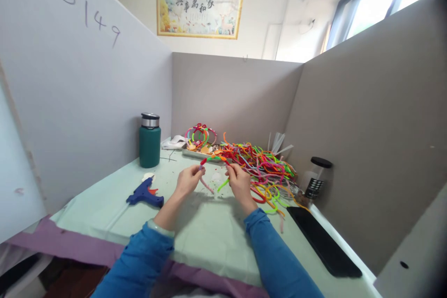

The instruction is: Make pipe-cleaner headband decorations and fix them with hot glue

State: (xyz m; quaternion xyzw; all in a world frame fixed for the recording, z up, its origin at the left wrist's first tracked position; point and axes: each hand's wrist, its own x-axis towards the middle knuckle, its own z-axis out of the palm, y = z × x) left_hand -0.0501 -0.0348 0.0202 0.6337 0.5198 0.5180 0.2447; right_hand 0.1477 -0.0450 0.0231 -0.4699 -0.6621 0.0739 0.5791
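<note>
Between my two hands a band of joined pipe cleaners [213, 158] arches upward, in red, green and orange. My left hand [189, 179] pinches its left end, and a pale pink tail hangs below those fingers. The right end is gripped by my right hand [240, 181], with a bright green tail dangling beneath. Just beyond the band lies a shallow tray [200, 154] of small pieces. Finished-looking colourful pipe cleaner rings [200, 135] stand at that tray. A heap of loose pipe cleaners [261, 163] spreads to the right of it.
A blue glue gun [145, 194] with a clear stick lies at left, near a green bottle [150, 142]. White sticks [278, 142] stand behind the heap. On the right are a clear black-lidded jar [316, 177] and a flat black object [323, 242]. Grey partitions [237, 93] enclose the table.
</note>
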